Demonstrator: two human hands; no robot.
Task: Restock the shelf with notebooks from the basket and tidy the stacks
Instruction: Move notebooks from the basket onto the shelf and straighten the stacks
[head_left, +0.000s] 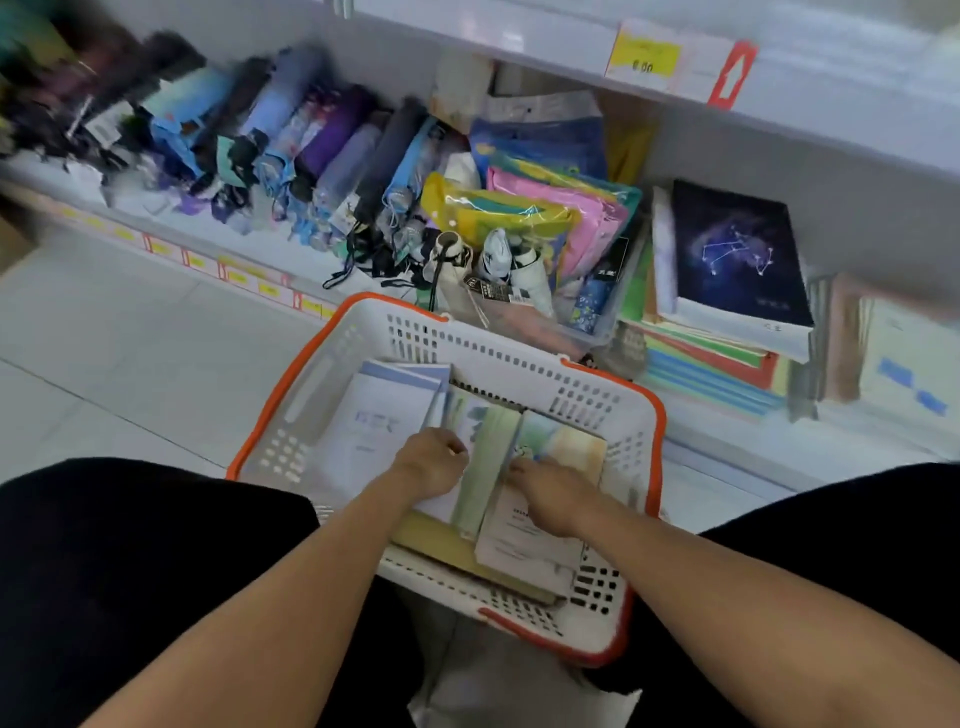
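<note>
In front of you the white lower shelf (270, 249) runs from the left edge to the right of the frame. Folded umbrellas (291, 150) lie in a row on its left half, a clear bin (597, 332) of colourful pouches sits at centre, and a stack of notebooks (727, 322) topped by a dark constellation cover lies at right. Below, the white-and-orange basket (415, 327) rests against the shelf's front edge above the pale tiled floor (104, 364).

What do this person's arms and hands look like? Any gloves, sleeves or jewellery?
Both forearms are bare from the frame's lower edge to the wrists, with no sleeves in view. The left hand and right hand wear no gloves, and no watch, bracelet or ring is visible. Dark black clothing covers the lap on either side.
</note>
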